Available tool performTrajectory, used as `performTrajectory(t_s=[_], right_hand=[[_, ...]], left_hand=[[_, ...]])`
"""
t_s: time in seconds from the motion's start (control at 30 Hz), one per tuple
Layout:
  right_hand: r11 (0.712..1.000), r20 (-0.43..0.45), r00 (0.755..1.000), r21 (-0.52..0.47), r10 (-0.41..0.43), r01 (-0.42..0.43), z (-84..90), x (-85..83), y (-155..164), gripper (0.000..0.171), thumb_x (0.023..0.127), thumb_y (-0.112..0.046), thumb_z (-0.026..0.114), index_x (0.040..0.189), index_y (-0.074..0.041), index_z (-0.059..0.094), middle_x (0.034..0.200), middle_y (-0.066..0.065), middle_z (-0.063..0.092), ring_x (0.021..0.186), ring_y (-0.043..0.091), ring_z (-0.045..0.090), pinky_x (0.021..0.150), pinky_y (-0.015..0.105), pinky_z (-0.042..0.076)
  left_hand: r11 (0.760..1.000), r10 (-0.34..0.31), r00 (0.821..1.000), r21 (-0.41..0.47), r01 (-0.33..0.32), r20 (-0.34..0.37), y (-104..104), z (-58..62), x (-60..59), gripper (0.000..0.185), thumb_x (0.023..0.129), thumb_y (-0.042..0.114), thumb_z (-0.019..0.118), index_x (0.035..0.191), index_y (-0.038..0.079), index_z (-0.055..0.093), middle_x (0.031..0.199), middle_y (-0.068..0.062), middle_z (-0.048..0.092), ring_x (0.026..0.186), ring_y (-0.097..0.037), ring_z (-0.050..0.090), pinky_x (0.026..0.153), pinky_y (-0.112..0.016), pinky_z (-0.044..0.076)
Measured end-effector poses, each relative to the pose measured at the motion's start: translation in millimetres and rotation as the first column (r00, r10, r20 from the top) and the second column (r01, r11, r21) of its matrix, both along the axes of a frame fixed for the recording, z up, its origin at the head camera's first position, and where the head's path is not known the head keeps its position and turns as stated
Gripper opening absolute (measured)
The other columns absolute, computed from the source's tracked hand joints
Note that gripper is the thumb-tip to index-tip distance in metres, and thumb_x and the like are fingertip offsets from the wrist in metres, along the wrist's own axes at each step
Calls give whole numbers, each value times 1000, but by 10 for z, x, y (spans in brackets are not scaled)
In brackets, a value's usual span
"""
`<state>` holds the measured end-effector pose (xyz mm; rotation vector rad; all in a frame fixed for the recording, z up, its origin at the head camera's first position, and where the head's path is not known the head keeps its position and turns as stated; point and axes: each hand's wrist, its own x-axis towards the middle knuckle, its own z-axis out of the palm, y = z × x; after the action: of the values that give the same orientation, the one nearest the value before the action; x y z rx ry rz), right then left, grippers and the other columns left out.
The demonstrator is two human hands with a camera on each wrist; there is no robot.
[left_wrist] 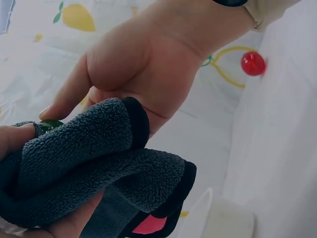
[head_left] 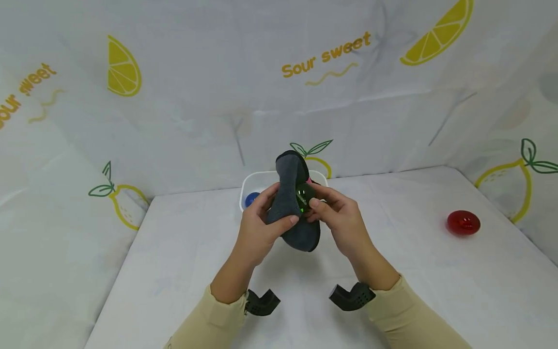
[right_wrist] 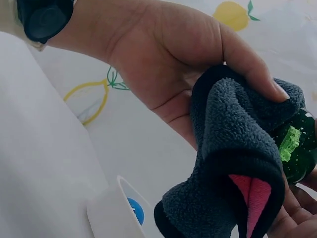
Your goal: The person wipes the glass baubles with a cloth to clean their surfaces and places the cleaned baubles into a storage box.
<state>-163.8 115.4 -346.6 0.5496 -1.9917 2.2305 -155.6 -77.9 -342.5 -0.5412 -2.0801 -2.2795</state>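
Cloth | gripped by left hand, wrapped partly round green ball | right hand pinches ball | above worktop

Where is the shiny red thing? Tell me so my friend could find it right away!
Look at the white table with the lemon-print cloth walls round it. Go to its right side, near the wall with a big lemon on it: the red thing sits there all alone, away from both hands. It is round, glossy and red, unlike the blue thing in the white tub at the back.
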Motion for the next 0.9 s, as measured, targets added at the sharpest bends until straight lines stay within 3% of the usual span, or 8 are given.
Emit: performTrajectory(t_s=[0.17, 0.3, 0.43, 0.5, 0.7, 0.8, 0.9], right_hand=[[981, -22, 996, 174, -82, 85, 16, 30, 0, 38, 100, -14, 57, 134, 1, 57, 97, 3, 66, 75, 13, 58, 67, 22, 53], [959, -43, 993, 257, -113, 120, 24, 45, -8, 36, 101, -16, 55, 133, -1, 59, 106, 13, 68, 81, 12, 58, 70, 21, 52], [953, -44, 995, 289, -85, 94, 21, 44, -24, 35, 102, -19, 53, 132, -1, 59, 120, 16, 64, 94, 11, 64, 80, 21, 55], [947, -46, 996, 311, -71, 82, 17, 36, -19, 35, 102, -20, 54, 131, -1, 60, 119, 15, 63, 97, 13, 65, 82, 22, 56], [929, -72, 997, 367, -19, 44, 43, 19, 78, 35, 95, -17, 66, 127, -5, 62, 108, 11, 65, 89, 22, 63, 74, 25, 56], [920, -128, 992, 387, -2, 51, 53, 7, 112, 36, 89, -11, 72, 123, -5, 62, 107, 10, 66, 92, 20, 62, 74, 25, 55], [903, -223, 975, 416, -16, 110, 48, 0, 118, 39, 84, -7, 77, 121, -4, 64, 108, 9, 68, 91, 14, 62, 75, 24, 55]], left_hand=[[1000, -4, 1000, -4, 4, -21, -10, 10, 7, 70, 84, 12, 76, 147, 18, 45, 138, -6, 56, 122, -24, 59, 97, -38, 53], [1000, 1, 999, -20, -1, -38, -12, 22, 10, 69, 85, 16, 77, 147, 18, 45, 136, -7, 57, 120, -24, 60, 96, -38, 53], [1000, 7, 999, -16, -8, -41, -15, 17, 5, 66, 87, 18, 75, 147, 19, 46, 133, -8, 58, 119, -23, 61, 95, -38, 54], [1000, 10, 999, -14, -11, -40, -18, 16, 3, 65, 87, 18, 75, 146, 18, 47, 133, -9, 58, 119, -24, 61, 95, -38, 54], [1000, -13, 1000, -17, 13, -11, -34, 16, 6, 65, 87, 22, 75, 146, 18, 48, 136, -7, 58, 122, -23, 59, 97, -38, 53], [999, -28, 1000, -24, 27, -11, -36, 22, 10, 64, 88, 20, 74, 146, 16, 47, 137, -8, 57, 122, -24, 59, 97, -39, 53], [999, -31, 999, -33, 31, -11, -38, 19, 5, 63, 89, 18, 73, 147, 16, 46, 138, -8, 57, 122, -25, 59, 96, -39, 53]])
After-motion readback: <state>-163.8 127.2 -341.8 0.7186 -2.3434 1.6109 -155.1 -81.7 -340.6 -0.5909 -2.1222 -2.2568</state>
